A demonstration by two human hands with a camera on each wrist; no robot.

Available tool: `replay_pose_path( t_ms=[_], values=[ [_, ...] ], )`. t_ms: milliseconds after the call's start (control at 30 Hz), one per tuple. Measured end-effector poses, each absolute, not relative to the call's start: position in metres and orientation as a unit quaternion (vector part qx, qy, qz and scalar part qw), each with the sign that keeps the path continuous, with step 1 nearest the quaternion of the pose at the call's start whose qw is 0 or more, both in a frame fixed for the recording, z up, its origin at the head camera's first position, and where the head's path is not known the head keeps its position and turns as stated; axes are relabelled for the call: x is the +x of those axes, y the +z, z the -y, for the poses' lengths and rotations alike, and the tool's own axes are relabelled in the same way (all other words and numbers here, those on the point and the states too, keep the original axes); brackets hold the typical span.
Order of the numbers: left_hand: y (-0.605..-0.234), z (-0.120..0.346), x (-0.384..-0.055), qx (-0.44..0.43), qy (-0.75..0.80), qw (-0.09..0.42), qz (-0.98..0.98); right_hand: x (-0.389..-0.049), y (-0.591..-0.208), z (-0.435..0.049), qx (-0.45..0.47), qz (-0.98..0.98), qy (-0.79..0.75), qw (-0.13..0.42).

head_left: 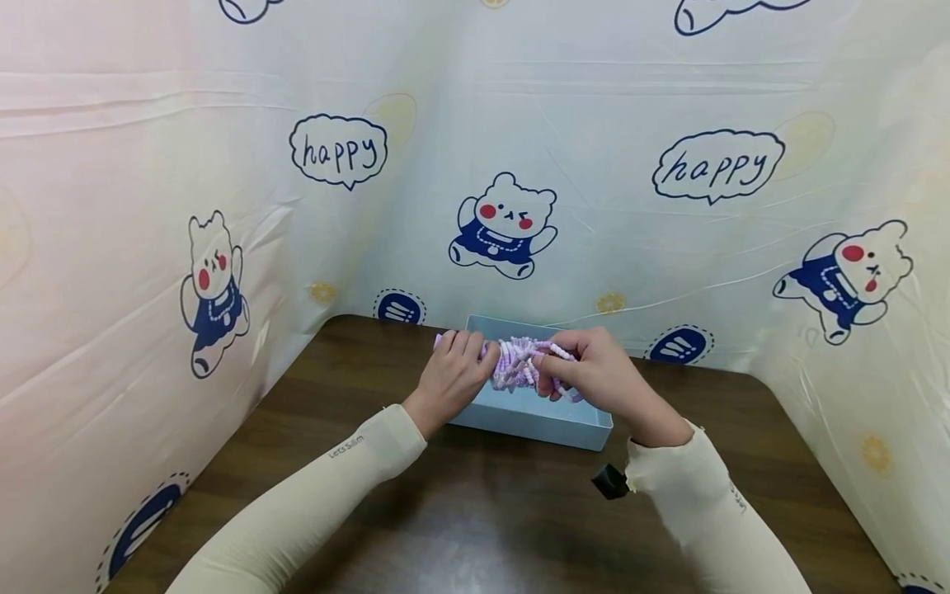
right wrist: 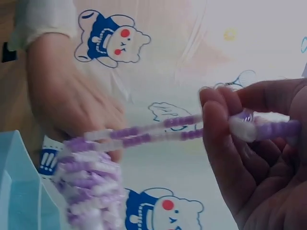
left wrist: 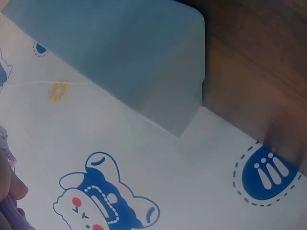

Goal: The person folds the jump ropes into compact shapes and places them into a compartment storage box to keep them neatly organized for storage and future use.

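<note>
A purple-and-white beaded jump rope is bunched in coils above the blue box, held between both hands. My left hand grips it at the left end of the bundle, where a bit of purple handle sticks out past the fingers. In the right wrist view, my right hand pinches two beaded strands between thumb and fingers, pulled fairly straight away from the coiled bundle. Only the edge of the left hand and some purple handle show in the left wrist view.
The open light-blue box stands on the dark wooden table, under both hands. A curtain printed with bears surrounds the table at the back and sides. A small black object is at the right sleeve.
</note>
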State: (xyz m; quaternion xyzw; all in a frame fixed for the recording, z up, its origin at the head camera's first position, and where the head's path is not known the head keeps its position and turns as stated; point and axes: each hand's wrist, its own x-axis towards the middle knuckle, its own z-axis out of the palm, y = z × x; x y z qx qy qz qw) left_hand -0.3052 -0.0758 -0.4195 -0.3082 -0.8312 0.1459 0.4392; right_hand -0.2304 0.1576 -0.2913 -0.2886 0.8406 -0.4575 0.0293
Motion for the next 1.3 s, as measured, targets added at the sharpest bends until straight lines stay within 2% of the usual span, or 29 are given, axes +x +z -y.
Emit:
replay_pose_path(
  t_ms=[200,633,900,1300],
  values=[
    [-0.420,0.075,-0.301,-0.327,0.147,0.435,0.826,-0.236,-0.285,-0.159,-0.266,-0.847,-0.461,-0.014],
    [-0.421,0.072,-0.288,-0.381,0.150,0.426,0.807,-0.251,-0.275,-0.156,-0.225,-0.826,-0.513,-0.065],
    [-0.417,0.070,-0.279,-0.401,0.143,0.426,0.799,-0.265,-0.279,-0.160,-0.187,-0.824,-0.531,-0.065],
    [-0.417,0.067,-0.271,-0.424,0.137,0.429,0.786,-0.295,-0.307,-0.165,-0.152,-0.804,-0.570,-0.075]
  ],
)
